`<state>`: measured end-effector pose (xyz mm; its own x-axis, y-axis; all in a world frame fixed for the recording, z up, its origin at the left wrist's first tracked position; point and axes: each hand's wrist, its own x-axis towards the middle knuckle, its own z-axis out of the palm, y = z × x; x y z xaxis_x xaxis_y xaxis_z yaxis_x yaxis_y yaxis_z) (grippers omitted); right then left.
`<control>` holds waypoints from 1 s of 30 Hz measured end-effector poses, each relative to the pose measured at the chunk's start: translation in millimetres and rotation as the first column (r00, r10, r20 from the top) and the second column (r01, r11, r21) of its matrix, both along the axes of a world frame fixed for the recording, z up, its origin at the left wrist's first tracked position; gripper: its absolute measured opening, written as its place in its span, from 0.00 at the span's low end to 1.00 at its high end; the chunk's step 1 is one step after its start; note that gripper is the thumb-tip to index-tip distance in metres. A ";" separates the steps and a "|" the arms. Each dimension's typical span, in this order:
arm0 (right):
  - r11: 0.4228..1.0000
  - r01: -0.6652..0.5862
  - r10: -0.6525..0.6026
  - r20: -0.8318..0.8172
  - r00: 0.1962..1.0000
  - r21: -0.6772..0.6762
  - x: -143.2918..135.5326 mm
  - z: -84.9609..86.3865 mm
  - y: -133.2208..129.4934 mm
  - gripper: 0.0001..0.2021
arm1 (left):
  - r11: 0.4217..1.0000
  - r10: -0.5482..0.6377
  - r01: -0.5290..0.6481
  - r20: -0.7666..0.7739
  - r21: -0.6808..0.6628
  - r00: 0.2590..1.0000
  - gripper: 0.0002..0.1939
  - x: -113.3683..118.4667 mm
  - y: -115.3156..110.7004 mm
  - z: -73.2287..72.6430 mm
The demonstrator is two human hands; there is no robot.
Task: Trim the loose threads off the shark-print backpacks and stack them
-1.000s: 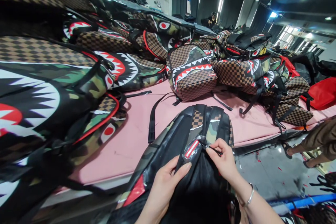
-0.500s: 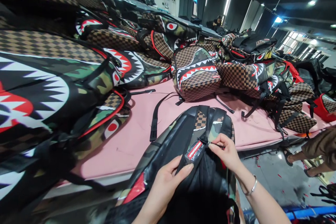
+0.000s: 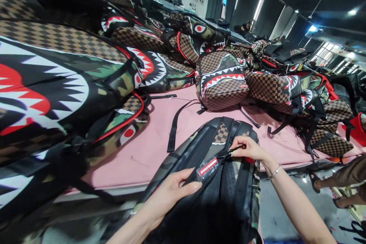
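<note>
A black backpack (image 3: 225, 217), its back panel and shoulder straps facing up, lies before me on the near edge of the pink-topped table (image 3: 134, 160). My left hand (image 3: 171, 190) pinches a black shoulder strap beside its red-and-white label (image 3: 207, 167), which is under clear plastic. My right hand (image 3: 250, 148), with a bracelet on the wrist, is closed on a small, thin dark tool (image 3: 243, 146) with a red spot. Its kind is too small to make out. The tool's end is at the strap just above the label. A brown checkered patch (image 3: 221, 134) shows near the backpack's top.
Large shark-mouth backpacks (image 3: 77, 87) are heaped at the left. Several more, including a checkered one (image 3: 225, 93), line the table's far side, with loose straps (image 3: 174, 129) trailing. A person's legs (image 3: 328, 183) stand at the right beyond the table edge.
My right hand has moved slightly up and away from the label, with the tool still in it. My left hand keeps its pinch on the strap. The whole view has shifted a little.
</note>
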<state>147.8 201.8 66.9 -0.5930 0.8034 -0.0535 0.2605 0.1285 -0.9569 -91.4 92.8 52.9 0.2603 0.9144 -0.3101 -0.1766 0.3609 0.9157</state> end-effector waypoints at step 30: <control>0.962 -0.260 0.265 0.053 0.963 -0.088 -20.4 1.2 25.7 0.13 | 0.990 -0.144 0.144 -0.007 -0.003 0.990 0.15 -6.9 8.4 -15.7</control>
